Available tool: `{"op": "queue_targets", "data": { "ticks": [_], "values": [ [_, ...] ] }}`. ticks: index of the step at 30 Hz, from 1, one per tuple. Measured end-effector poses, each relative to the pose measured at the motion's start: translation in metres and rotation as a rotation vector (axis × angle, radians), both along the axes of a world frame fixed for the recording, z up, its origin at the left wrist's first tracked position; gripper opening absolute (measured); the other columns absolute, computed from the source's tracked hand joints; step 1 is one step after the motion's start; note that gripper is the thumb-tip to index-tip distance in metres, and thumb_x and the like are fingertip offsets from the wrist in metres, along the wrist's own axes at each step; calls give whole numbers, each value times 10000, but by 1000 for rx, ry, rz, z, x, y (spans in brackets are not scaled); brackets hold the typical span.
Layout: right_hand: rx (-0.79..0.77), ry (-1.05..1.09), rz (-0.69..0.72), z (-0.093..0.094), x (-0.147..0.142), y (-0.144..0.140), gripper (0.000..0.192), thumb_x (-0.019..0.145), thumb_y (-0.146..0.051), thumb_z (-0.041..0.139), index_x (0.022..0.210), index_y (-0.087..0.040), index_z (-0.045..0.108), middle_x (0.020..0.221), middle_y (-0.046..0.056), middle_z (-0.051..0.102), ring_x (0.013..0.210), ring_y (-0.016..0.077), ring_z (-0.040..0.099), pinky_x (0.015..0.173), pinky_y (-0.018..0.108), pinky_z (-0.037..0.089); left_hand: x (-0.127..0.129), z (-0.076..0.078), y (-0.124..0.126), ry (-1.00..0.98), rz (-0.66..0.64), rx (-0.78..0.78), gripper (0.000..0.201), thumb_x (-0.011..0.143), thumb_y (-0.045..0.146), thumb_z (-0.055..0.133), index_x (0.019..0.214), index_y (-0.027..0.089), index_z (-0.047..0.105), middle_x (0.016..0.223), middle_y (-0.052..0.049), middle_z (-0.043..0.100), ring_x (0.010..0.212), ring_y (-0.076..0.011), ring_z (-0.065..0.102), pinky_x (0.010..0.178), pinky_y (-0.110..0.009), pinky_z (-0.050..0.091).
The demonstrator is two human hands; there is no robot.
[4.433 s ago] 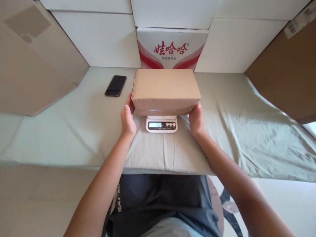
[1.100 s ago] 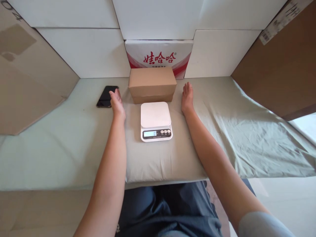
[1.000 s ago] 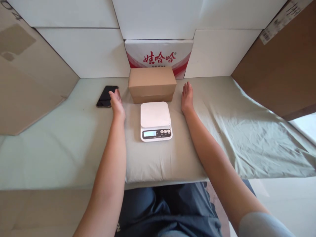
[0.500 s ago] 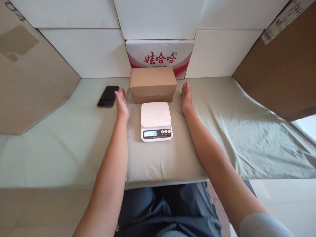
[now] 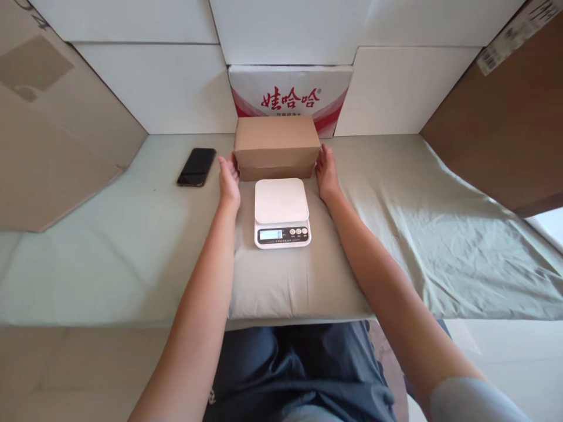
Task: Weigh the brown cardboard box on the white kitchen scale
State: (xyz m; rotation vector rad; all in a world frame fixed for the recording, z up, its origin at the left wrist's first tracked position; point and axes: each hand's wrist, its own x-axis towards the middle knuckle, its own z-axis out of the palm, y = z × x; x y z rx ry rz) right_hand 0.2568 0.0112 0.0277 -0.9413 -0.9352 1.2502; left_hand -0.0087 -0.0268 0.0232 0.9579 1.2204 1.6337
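A closed brown cardboard box (image 5: 277, 161) rests on the cloth-covered table, just behind a white digital kitchen scale (image 5: 282, 202). The scale's lit display seems to read 0, and its platform is bare. At the box's left side is my left hand (image 5: 230, 180), thumb up and fingers stretched along the cardboard. My right hand (image 5: 326, 174) lies flat-palmed at the opposite side, its fingertips at the box's right edge. Both hands look to be touching the box or very near it; the inner fingers are partly hidden. The box sits on the table between them.
A black smartphone (image 5: 196, 167) lies left of my left hand. Behind the brown box stands a white and red carton (image 5: 290, 88) with Chinese lettering, against white panels. Large cardboard sheets flank the table at left (image 5: 65, 146) and right (image 5: 497, 135).
Both hands have moved inward, from apart beside the box to its two sides. The view has shifted slightly; the box, scale and phone stay in place.
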Motion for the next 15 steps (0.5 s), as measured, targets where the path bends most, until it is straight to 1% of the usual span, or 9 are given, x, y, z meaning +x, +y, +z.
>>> {"op": "queue_targets", "data": {
  "ticks": [2,5,7,9,12,15],
  "values": [
    [25,7,11,0,-3,1,568,1075,-594,266,1536,-305,432,1719,-84,428,1620,125,362,1406,434,199,1,-1,1,-7,-9,-1,835,1039,668,82,1591,175,468,1688,-162,448,1557,-223,465,1290,-413,352],
    [65,18,33,1,-7,0,488,1074,-571,300,1418,-347,564,1596,-141,582,1588,119,416,1392,398,279,2,-1,1,-15,-18,-3,821,1037,678,103,1576,199,493,1682,-148,463,1548,-226,480,1285,-424,362],
    [83,19,48,2,-7,-2,449,1068,-552,316,1356,-368,609,1543,-154,628,1576,125,438,1384,401,309,4,1,0,-21,-17,1,811,1039,672,106,1568,203,504,1670,-142,482,1540,-222,491,1284,-423,366],
    [103,17,61,2,-8,-4,430,1049,-553,346,1317,-375,632,1512,-156,653,1565,140,459,1380,414,325,6,2,-1,-23,-22,11,818,1046,652,90,1571,173,494,1658,-150,497,1525,-214,511,1277,-407,379],
    [142,22,74,1,-9,-5,429,982,-650,435,1233,-398,675,1436,-164,708,1556,149,470,1375,393,324,7,2,-2,-10,-32,27,834,1048,638,75,1574,131,480,1650,-169,502,1510,-211,531,1261,-385,402],
    [173,33,96,-2,-10,-2,469,928,-735,477,1154,-390,700,1307,-150,779,1562,127,448,1369,367,293,6,0,-1,5,-42,52,824,1038,673,123,1554,165,514,1637,-161,524,1514,-222,526,1253,-387,412]
  ]
}}
